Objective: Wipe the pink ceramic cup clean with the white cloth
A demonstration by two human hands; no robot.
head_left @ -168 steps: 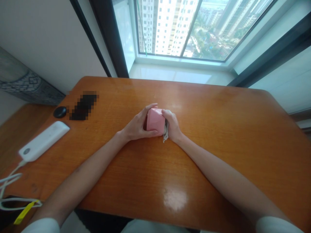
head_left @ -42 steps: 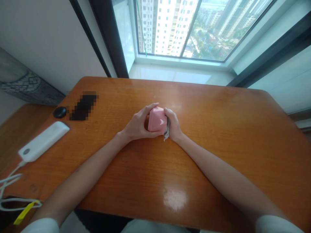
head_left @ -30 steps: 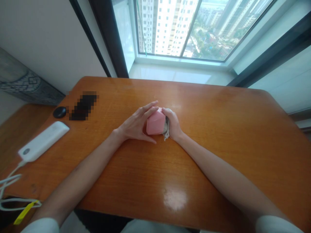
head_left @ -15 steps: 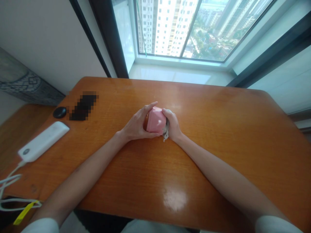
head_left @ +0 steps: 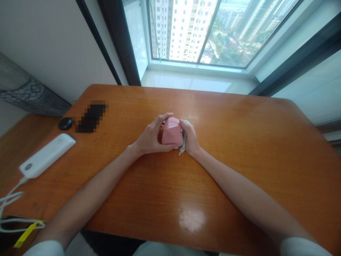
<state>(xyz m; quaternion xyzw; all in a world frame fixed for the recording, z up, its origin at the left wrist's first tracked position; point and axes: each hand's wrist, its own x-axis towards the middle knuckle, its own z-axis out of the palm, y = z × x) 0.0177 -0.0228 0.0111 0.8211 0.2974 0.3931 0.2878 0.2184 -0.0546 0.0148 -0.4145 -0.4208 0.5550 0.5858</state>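
Observation:
A small pink box (head_left: 172,131) is held tilted just above the middle of the orange wooden table (head_left: 239,149). My left hand (head_left: 149,137) grips its left side, fingers curled over the top and thumb underneath. My right hand (head_left: 189,137) is closed around a crumpled grey-white cloth (head_left: 182,144) and presses it against the box's right side. The far side of the box is hidden by my fingers.
A white power bank (head_left: 46,155) with white cables (head_left: 10,209) lies at the table's left edge. Beyond it are a small black round object (head_left: 65,123) and a blurred dark item (head_left: 92,116). A large window (head_left: 213,32) rises behind the table.
The pink box has been turned in my hands, showing different faces from frame to frame. My left fingers briefly stretched out a second ago and have curled back onto it. The cloth stays against its right side.

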